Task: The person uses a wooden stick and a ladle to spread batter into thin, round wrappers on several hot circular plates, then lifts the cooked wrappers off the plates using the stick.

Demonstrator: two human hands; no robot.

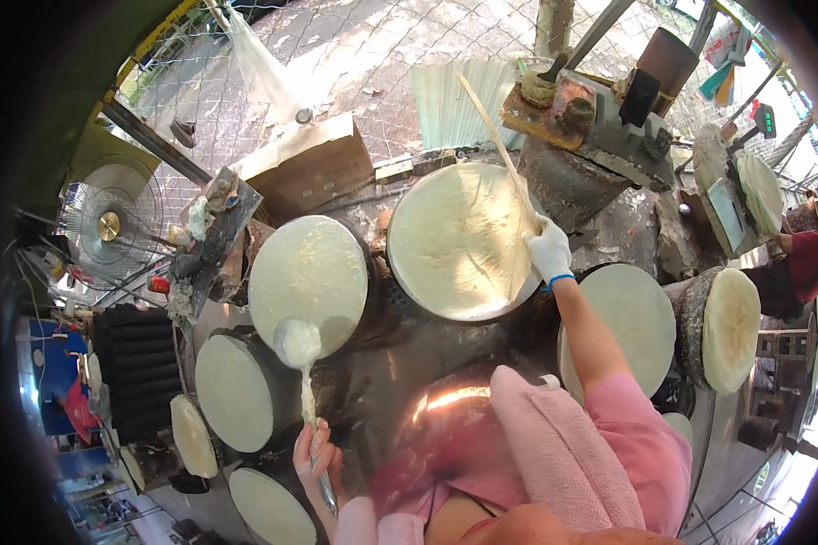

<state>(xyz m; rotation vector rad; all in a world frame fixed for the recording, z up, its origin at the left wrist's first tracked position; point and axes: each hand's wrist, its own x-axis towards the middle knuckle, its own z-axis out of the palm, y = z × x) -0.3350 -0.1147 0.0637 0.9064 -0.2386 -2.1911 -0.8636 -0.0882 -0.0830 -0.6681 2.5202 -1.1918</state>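
Note:
My left hand [319, 451] is closed around the handle of a batter-smeared ladle [298, 343]. The ladle's bowl, full of white batter, is over the near edge of a round griddle covered with a pale batter sheet [308, 279]. In a white knit glove with a blue cuff, my right hand [549, 251] grips a long thin wooden stick [494, 129]. This stick slants across the right side of a larger round of thin flatbread [450, 238] on the middle griddle. Whether the stick's near end is under the sheet cannot be told.
More dough-covered griddles stand on both sides, such as one at left [234, 394] and one at right [627, 327]. Ahead are a cardboard box [313, 167] and wire mesh [354, 54]. A fan [109, 226] stands far left; another person's red sleeve [810, 266] shows far right.

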